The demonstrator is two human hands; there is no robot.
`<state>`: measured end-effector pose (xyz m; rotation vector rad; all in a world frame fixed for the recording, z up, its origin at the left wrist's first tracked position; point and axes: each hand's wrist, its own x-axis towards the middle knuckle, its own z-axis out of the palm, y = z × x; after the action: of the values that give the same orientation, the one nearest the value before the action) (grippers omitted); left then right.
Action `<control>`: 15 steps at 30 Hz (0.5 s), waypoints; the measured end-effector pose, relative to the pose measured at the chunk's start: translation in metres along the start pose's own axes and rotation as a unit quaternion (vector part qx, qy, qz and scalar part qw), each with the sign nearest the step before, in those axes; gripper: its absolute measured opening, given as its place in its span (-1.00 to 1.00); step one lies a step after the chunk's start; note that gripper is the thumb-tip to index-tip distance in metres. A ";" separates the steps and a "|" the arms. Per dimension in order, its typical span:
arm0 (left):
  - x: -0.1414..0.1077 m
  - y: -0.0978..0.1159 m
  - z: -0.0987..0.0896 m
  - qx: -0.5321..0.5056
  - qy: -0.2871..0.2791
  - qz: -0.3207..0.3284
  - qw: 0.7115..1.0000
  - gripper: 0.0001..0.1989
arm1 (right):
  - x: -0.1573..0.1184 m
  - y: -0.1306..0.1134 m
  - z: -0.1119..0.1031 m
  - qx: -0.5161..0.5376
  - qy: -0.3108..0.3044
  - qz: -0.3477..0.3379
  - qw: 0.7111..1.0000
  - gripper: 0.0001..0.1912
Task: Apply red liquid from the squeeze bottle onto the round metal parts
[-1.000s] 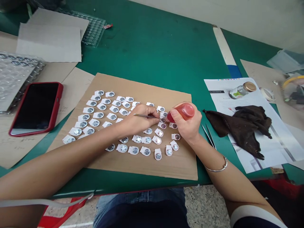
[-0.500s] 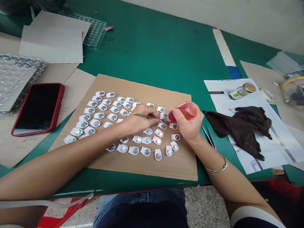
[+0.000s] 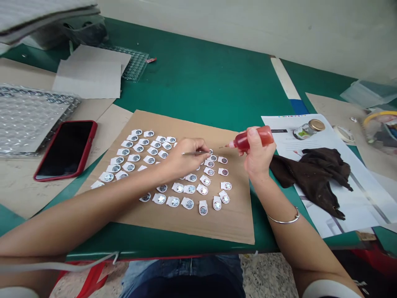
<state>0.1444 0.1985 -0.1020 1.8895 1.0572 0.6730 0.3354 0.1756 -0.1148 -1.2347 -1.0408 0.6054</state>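
My left hand [image 3: 192,155] is closed around a thin metal tool [image 3: 192,153] that looks like tweezers. Its fingertips are over the upper right of a brown cardboard sheet [image 3: 229,223], beside a small white-tabbed silver disc [image 3: 211,152]. In my right hand [image 3: 259,155] is a red squeeze bottle [image 3: 252,138], tilted with its thin needle tip pointing left, above the sheet and apart from the discs. Several rows of similar discs [image 3: 159,198] lie on the cardboard. My left forearm hides some of them. A few discs on the right look reddish in the middle.
A red-cased phone [image 3: 66,150] and bubble wrap [image 3: 27,120] lie at left. On the right, a dark cloth [image 3: 313,171] and a glass jar [image 3: 308,129] rest on a printed sheet [image 3: 276,120]. Grey card [image 3: 89,78] lies at the back left of the green table [image 3: 198,78].
The red bottle has tipped from pointing down at the discs to lying nearly level, moving right and up, away from my left hand. The whole view has shifted slightly.
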 end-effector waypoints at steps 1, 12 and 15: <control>-0.002 -0.003 0.003 0.017 -0.004 0.014 1.000 -0.89 | -0.001 0.003 0.001 -0.011 0.002 0.000 1.000 -0.71; -0.008 -0.016 0.012 0.091 -0.031 0.083 0.992 -0.88 | -0.005 0.008 0.001 -0.040 0.028 -0.013 0.999 -0.70; -0.008 -0.015 0.013 0.093 -0.034 0.092 0.991 -0.87 | -0.006 0.004 0.002 -0.034 0.024 -0.015 0.999 -0.71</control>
<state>0.1442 0.1910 -0.1223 2.1759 0.9363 0.6269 0.3310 0.1725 -0.1204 -1.2841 -1.0454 0.5194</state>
